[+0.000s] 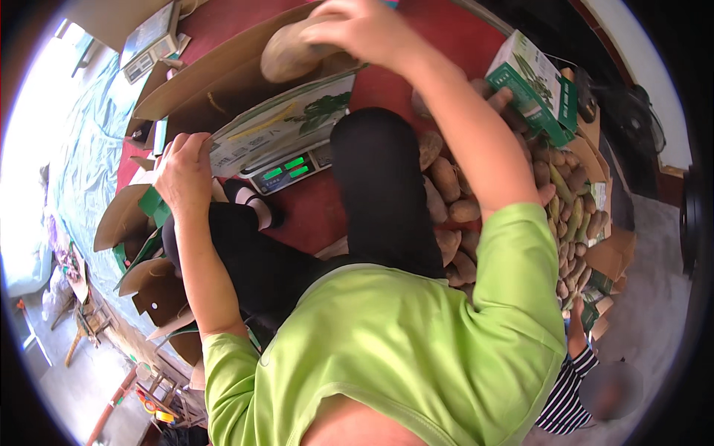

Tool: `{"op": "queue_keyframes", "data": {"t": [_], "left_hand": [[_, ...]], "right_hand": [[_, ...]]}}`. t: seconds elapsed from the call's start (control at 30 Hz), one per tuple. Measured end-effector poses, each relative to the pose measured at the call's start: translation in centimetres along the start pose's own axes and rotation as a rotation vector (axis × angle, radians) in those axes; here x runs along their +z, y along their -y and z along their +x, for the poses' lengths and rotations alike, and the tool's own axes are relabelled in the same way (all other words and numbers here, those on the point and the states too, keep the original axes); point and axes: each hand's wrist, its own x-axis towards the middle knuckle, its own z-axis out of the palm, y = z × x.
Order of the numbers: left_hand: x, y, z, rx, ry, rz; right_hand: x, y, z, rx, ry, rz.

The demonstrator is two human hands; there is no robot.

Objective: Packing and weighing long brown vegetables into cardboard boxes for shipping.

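Note:
My right hand is closed round a large, pale brown tuber, held over the open top of a cardboard box. At the box's near left corner my left hand grips the upper edge, fingers bent over it. The box wall facing me is printed with green leaves on white. Just below that wall sits a digital scale with green lit displays; most of it is hidden. What lies inside the box cannot be seen.
Several brown tubers are heaped right of my knee, on and beside the red floor covering. A green and white carton stands behind them. Opened cartons crowd my left side. Another person in a striped top is at lower right.

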Motion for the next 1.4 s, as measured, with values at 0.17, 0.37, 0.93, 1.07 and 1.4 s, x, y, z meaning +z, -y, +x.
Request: {"op": "queue_keyframes", "data": {"t": [0.17, 0.37, 0.93, 1.07, 1.4], "left_hand": [[0.0, 0.0, -0.2, -0.005, 0.007, -0.017], [0.4, 0.3, -0.4, 0.034, 0.021, -0.054], [1.2, 0.4, -0.3, -0.021, 0.023, -0.009], [1.4, 1.3, -0.8, 0.002, -0.003, -0.019], [1.9, 1.5, -0.9, 0.046, -0.037, 0.037]], "right_hand": [[5.7, 0.5, 2.2, 0.058, 0.152, -0.628], [6.4, -1.0, 0.9, 0.069, 0.071, -0.645], [-3.4, -33.5, -36.6, 0.865, -0.520, -0.289], [1.6, -33.4, -42.1, 1.361, -0.611, 0.161], [9.0, -34.3, -45.9, 1.536, -0.615, 0.563]]}}
